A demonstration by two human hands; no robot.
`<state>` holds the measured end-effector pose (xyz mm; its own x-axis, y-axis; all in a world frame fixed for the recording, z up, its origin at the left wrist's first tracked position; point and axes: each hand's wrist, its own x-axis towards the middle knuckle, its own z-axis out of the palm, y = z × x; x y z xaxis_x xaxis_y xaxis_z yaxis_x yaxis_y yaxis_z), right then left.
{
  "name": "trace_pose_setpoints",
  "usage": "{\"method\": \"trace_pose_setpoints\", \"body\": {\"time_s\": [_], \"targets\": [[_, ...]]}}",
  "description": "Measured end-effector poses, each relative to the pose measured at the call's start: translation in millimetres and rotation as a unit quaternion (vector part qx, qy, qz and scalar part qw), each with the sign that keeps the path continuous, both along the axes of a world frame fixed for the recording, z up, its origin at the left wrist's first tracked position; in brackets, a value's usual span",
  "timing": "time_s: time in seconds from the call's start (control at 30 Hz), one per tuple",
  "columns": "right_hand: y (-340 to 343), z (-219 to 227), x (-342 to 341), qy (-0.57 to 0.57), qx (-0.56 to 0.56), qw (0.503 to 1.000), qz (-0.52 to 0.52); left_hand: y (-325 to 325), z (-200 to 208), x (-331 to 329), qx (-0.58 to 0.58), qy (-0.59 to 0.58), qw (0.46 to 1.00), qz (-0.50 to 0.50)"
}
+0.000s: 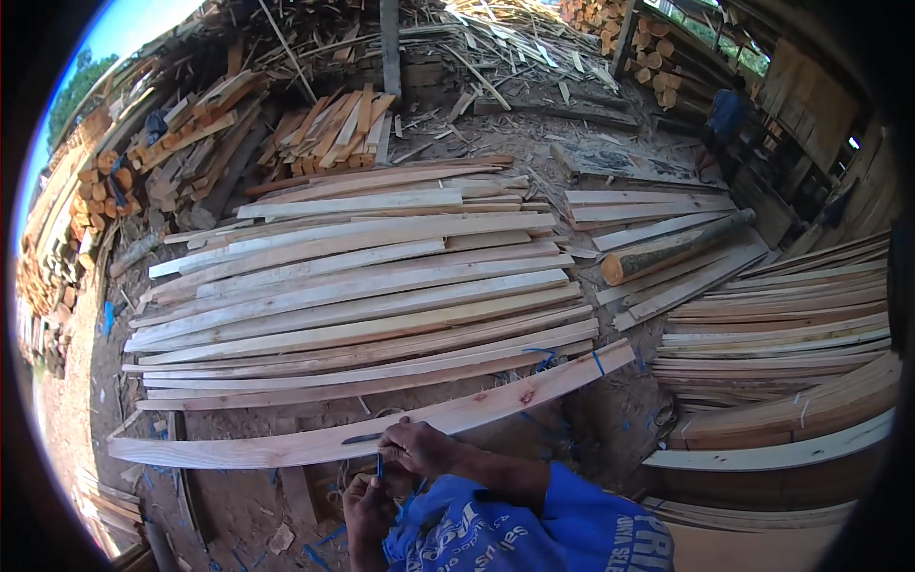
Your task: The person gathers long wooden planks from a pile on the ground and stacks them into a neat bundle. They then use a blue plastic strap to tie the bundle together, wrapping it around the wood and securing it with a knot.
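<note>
My right hand (pixel 416 448) is closed around a knife, whose dark blade (pixel 361 439) points left over the near plank. Below and to the left, my left hand (pixel 370 500) is closed on a thin blue strap (pixel 380 465) that stands up between the two hands. A long pale plank (pixel 267 448) lies crosswise just beyond my hands, with reddish knots toward its right part. Another blue strap (pixel 598 362) wraps round the plank near its right end. Pale twine (pixel 341 474) hangs beside my left hand, partly hidden.
Beyond the plank lies a wide spread of long boards (pixel 362 305). A debarked log (pixel 667 248) rests on planks at the right, near bowed board stacks (pixel 782 324). Wood piles (pixel 334 129) stand at the back, and a person (pixel 726 114) in blue is at the far right.
</note>
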<state>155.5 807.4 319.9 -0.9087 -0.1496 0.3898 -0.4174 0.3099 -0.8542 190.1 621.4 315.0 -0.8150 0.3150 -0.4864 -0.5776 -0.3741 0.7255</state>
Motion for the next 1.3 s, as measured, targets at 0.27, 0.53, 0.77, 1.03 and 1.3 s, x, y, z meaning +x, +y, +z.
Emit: {"method": "trace_pose_setpoints", "body": {"time_s": [0.27,0.53,0.77,1.03,1.3], "targets": [[-34,7,1,-0.003,0.030,0.999,0.020,-1,28,-36,-0.185,0.155,0.969,0.047],[-8,13,-4,-0.180,-0.009,0.981,0.078,4,44,-45,-0.420,0.353,0.823,-0.148],[-3,6,-4,-0.210,-0.008,0.976,0.055,7,29,-50,-0.450,0.423,0.758,-0.208],[0,-1,-5,-0.381,-0.255,0.878,0.139,1,30,-46,-0.139,0.074,0.979,-0.131],[-17,23,3,-0.341,-0.086,0.936,0.029,1,14,-28,-0.125,0.046,0.991,-0.010]]}}
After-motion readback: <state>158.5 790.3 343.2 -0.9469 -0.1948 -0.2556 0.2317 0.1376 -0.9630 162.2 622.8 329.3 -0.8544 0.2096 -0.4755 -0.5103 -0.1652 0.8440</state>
